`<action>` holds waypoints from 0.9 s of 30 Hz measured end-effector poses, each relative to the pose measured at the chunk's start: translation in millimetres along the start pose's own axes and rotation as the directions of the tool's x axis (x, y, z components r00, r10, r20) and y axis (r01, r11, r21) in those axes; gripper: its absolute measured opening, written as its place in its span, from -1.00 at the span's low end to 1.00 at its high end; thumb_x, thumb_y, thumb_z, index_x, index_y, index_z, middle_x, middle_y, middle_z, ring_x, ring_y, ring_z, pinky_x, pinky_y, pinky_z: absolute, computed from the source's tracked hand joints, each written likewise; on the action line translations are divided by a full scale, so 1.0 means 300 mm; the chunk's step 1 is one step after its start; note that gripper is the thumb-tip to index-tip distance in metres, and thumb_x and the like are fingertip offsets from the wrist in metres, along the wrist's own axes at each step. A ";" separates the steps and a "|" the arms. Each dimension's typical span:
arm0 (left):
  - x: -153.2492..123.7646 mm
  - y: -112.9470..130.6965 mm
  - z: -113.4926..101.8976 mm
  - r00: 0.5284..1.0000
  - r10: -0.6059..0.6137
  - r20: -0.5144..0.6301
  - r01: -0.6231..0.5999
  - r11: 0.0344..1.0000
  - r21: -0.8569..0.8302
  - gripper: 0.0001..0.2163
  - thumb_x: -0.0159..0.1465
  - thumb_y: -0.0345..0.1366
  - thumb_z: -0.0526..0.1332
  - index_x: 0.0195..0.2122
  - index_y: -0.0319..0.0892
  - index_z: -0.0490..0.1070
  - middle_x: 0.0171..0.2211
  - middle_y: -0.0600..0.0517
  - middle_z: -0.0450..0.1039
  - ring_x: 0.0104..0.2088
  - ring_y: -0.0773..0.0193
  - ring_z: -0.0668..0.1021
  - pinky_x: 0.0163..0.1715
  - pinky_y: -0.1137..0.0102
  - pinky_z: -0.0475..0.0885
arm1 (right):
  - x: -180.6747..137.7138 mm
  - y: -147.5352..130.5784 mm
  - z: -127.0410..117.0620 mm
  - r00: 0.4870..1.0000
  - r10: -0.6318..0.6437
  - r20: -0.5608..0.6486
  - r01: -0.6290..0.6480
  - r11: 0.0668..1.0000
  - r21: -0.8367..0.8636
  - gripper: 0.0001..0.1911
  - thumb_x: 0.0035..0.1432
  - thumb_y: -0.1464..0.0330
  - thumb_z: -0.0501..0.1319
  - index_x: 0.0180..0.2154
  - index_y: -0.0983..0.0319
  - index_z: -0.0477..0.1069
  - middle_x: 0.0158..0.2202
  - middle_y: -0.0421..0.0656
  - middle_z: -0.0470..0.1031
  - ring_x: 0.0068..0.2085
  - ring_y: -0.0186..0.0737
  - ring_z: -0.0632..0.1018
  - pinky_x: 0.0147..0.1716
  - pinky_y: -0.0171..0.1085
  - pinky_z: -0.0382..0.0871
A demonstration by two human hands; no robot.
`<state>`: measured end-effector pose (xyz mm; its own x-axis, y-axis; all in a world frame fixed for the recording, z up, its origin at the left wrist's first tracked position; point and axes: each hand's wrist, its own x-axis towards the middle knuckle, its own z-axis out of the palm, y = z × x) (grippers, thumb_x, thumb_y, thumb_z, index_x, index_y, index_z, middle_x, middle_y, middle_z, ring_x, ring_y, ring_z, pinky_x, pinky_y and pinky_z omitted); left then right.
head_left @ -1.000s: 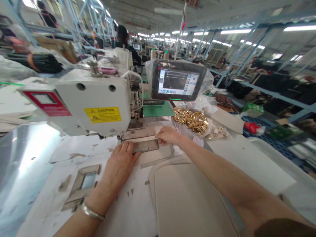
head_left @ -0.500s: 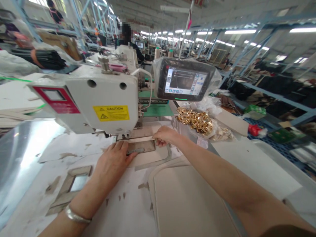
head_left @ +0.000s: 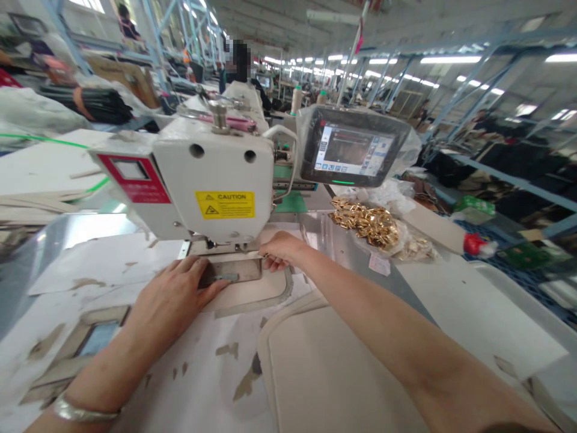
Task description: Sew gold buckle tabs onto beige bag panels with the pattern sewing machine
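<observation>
Beige panel (head_left: 255, 292) below overhanging machine head (head_left: 225, 174)

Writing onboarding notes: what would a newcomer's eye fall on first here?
Probably the yellow CAUTION label on the pale machine head, left of centre. Next, likely the heap of gold-coloured pieces below the lit screen. Then the bare hands under the machine head: left hand and right hand at opposite ends of a grey-brown rectangular piece.
</observation>
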<state>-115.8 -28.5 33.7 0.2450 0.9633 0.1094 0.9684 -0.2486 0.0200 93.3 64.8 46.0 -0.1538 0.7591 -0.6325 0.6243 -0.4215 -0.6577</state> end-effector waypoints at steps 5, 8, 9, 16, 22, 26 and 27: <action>-0.011 -0.061 0.009 1.000 -0.021 -0.023 0.021 1.000 0.002 -0.50 0.28 0.12 -0.07 -0.08 -0.19 0.37 -0.09 -0.21 0.48 -0.07 -0.11 0.52 -0.05 0.05 0.40 | 0.002 -0.046 0.046 0.999 -0.026 0.037 0.025 0.999 0.021 -0.82 0.13 0.49 0.17 -0.52 0.32 0.33 -0.72 -0.23 0.41 -0.72 -0.37 0.42 -0.74 -0.45 0.29; 0.003 -0.071 0.015 0.999 -0.022 -0.032 0.022 1.000 0.009 -0.50 0.30 0.11 -0.07 -0.04 -0.21 0.36 -0.04 -0.22 0.46 -0.04 -0.10 0.51 -0.02 0.07 0.40 | 0.012 -0.059 0.045 1.000 -0.023 0.011 0.022 0.999 0.022 -0.82 0.15 0.50 0.16 -0.51 0.32 0.32 -0.73 -0.24 0.39 -0.72 -0.38 0.42 -0.73 -0.46 0.29; 0.010 -0.068 0.018 0.999 -0.019 -0.038 0.019 1.000 0.008 -0.50 0.30 0.10 -0.06 -0.04 -0.21 0.36 -0.03 -0.21 0.46 -0.04 -0.10 0.51 -0.03 0.07 0.40 | 0.017 -0.058 0.038 1.000 -0.019 0.005 0.019 1.000 0.023 -0.82 0.16 0.50 0.15 -0.50 0.32 0.32 -0.73 -0.25 0.39 -0.72 -0.38 0.42 -0.73 -0.46 0.29; 0.040 0.005 0.054 0.993 0.051 -0.110 -0.054 0.998 -0.027 -0.53 0.31 0.04 0.00 -0.01 -0.24 0.38 -0.01 -0.20 0.46 0.02 -0.05 0.48 0.01 0.12 0.39 | 0.020 0.001 -0.047 1.000 0.002 -0.021 -0.001 1.000 0.024 -0.86 0.17 0.47 0.16 -0.46 0.32 0.34 -0.70 -0.24 0.41 -0.70 -0.38 0.45 -0.70 -0.47 0.28; 0.036 0.063 0.059 0.993 0.094 -0.070 -0.102 0.988 -0.118 -0.54 0.34 -0.09 0.02 0.12 -0.31 0.30 0.17 -0.23 0.34 0.13 -0.01 0.43 0.14 0.12 0.33 | -0.013 0.054 -0.112 0.999 -0.001 -0.036 0.003 0.999 0.043 -0.87 0.18 0.48 0.15 -0.44 0.30 0.31 -0.68 -0.25 0.43 -0.69 -0.38 0.46 -0.68 -0.46 0.28; 0.027 0.114 0.051 0.986 0.163 -0.042 -0.168 0.973 -0.161 -0.63 0.35 -0.22 0.02 0.08 -0.30 0.35 0.13 -0.21 0.38 0.13 0.02 0.43 0.17 0.13 0.31 | -0.019 0.099 -0.155 0.997 -0.001 -0.072 0.006 0.998 0.068 -0.88 0.18 0.48 0.16 -0.42 0.29 0.29 -0.68 -0.25 0.44 -0.67 -0.38 0.48 -0.66 -0.47 0.27; 0.023 0.132 0.047 0.981 0.189 -0.040 -0.193 0.967 -0.167 -0.66 0.35 -0.24 0.02 0.04 -0.29 0.37 0.09 -0.20 0.41 0.10 0.02 0.45 0.15 0.13 0.33 | -0.020 0.110 -0.166 0.997 -0.003 -0.082 0.009 0.997 0.073 -0.88 0.18 0.48 0.16 -0.42 0.29 0.29 -0.68 -0.26 0.44 -0.67 -0.38 0.48 -0.66 -0.47 0.27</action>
<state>-75.1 -30.2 21.1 0.4213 0.8943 0.1508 0.8815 -0.4429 0.1640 152.9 71.0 48.5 -0.0929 0.7985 -0.5948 0.5650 -0.4496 -0.6918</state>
